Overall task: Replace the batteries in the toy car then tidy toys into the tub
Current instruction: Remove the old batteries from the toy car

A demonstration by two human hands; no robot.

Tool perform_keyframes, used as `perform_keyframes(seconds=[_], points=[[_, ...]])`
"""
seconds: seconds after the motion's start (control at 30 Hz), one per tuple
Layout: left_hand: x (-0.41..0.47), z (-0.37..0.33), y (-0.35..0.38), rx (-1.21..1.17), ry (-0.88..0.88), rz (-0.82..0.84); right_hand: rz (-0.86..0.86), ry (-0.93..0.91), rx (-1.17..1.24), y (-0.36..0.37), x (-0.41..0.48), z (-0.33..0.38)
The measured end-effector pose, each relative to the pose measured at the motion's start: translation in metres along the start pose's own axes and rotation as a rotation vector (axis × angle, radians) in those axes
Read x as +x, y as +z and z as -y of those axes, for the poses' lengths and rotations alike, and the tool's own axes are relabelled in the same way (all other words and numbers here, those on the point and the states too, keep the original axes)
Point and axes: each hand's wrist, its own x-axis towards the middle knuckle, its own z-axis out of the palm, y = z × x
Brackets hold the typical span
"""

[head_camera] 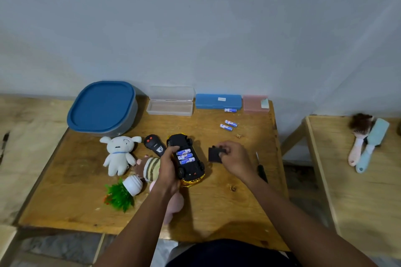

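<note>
The toy car [191, 166] lies upside down, black underside up, gold body below, with three blue batteries [185, 156] in its open compartment. My left hand [168, 167] grips the car from its left side. My right hand [233, 157] holds the black battery cover [214, 155] just right of the car. Three loose blue batteries [230, 123] lie at the back right of the table. The grey tub with a blue lid [102, 108] stands shut at the back left.
A white plush [119, 154], black remote [154, 145], striped plush [150, 168], pink plush under my left arm and small fake plant [123, 193] lie left of the car. Clear [170, 102], blue [218, 101] and pink [255, 104] boxes line the back. A screwdriver [261, 169] lies right.
</note>
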Motion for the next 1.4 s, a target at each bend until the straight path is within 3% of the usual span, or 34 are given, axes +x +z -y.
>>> perform_keyframes(seconds=[0.17,0.37,0.77,1.07,1.2,1.4], points=[[-0.003,0.005,-0.008,0.074,-0.069,-0.023,0.108,0.086,-0.277,0.012,-0.005,-0.019],[-0.006,0.013,-0.008,0.114,-0.106,-0.018,-0.055,-0.015,-0.417,0.02,-0.011,-0.028],[-0.019,0.028,0.002,0.108,-0.123,0.035,-0.133,-0.011,-0.547,0.008,-0.017,-0.055],[-0.026,0.044,0.01,0.148,-0.117,0.025,-0.194,-0.057,-0.503,0.01,-0.032,-0.064],[-0.03,0.05,0.015,0.146,-0.092,0.029,-0.257,-0.133,-0.357,-0.003,-0.044,-0.045],[-0.028,0.05,0.016,0.098,-0.046,0.022,-0.158,-0.203,-0.118,0.004,-0.061,0.001]])
